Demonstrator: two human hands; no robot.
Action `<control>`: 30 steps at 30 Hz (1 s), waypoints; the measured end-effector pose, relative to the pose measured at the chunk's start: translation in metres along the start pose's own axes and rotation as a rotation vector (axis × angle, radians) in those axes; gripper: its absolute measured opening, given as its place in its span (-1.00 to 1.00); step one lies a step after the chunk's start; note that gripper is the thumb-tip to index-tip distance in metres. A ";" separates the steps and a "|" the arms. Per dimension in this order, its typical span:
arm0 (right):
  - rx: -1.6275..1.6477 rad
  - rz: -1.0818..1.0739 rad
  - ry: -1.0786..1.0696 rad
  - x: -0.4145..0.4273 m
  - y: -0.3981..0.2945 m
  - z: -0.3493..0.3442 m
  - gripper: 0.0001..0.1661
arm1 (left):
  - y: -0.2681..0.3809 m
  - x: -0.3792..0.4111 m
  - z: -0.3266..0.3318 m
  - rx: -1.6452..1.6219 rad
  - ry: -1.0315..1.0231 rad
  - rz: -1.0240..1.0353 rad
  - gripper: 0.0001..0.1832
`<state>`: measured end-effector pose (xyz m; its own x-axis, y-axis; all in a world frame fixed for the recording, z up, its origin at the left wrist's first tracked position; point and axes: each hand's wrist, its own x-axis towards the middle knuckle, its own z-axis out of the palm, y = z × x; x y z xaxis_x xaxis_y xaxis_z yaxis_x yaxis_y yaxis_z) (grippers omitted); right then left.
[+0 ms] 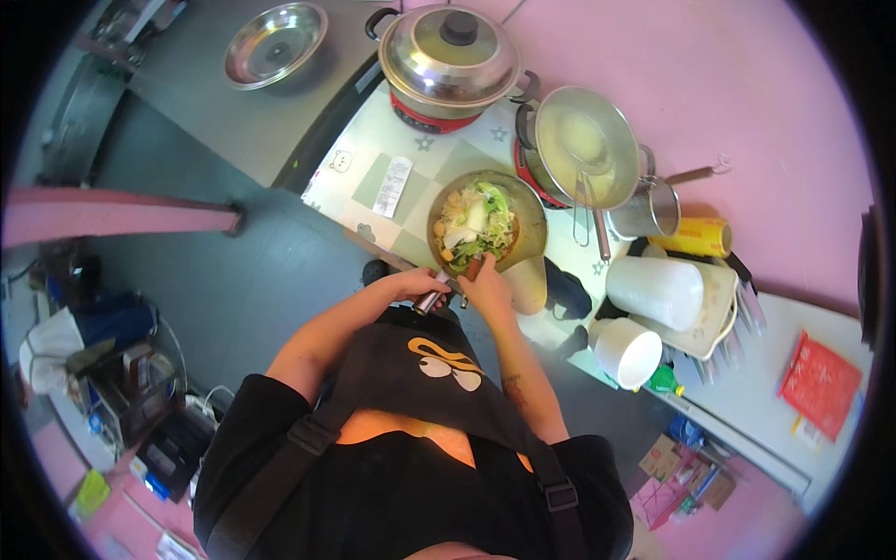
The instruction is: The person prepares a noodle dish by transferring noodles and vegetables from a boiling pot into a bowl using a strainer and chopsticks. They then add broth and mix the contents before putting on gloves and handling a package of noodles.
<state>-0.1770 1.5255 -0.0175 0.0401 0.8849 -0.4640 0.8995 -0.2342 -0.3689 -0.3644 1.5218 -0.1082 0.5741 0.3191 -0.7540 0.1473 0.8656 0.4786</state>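
A round metal pan [535, 217] sits before me at the table's near edge. It holds leafy greens [498, 199], pale cabbage pieces [476, 218] and several orange-brown chunks [448, 243]. My left hand [418, 284] grips the pan's metal handle [430, 297]. With my right hand [486, 283] I hold a utensil by its brown handle [474, 269]; its working end is hidden by the food and the pan. Close to my right forearm is a pale rounded object [528, 283], its kind unclear.
Behind stand a lidded steel pot [434, 63] and an open pot [616, 133] of liquid with a strainer [584, 150], both on red cookers. A printed slip [393, 187] lies left of the pan. At right are a mesh basket [647, 210], white containers [654, 290] and a red packet [820, 386].
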 end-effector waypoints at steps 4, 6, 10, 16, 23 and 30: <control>0.140 0.121 -0.089 0.012 -0.002 -0.030 -0.34 | 0.011 -0.010 0.017 -0.012 0.120 0.039 -0.83; 0.189 0.125 -0.337 0.013 0.005 -0.073 -0.48 | 0.007 -0.015 0.008 -0.005 0.099 0.012 -0.83; 0.042 0.261 -0.687 0.038 0.021 -0.120 -0.62 | -0.010 -0.015 -0.004 0.016 0.054 -0.009 -0.82; -0.349 0.382 -0.800 0.019 -0.065 -0.172 -0.68 | -0.023 -0.017 -0.014 -0.031 -0.024 0.029 -0.83; -0.809 0.214 -0.464 -0.010 -0.082 -0.167 -0.76 | -0.019 -0.017 -0.016 -0.036 -0.013 -0.037 -0.83; -0.332 0.147 0.016 -0.041 0.007 -0.071 -0.44 | -0.019 -0.013 -0.010 -0.053 -0.017 -0.027 -0.85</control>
<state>-0.1411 1.5161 0.0561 0.1838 0.8582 -0.4793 0.9757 -0.2183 -0.0167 -0.3826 1.5052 -0.1116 0.5844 0.2890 -0.7582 0.1205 0.8932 0.4333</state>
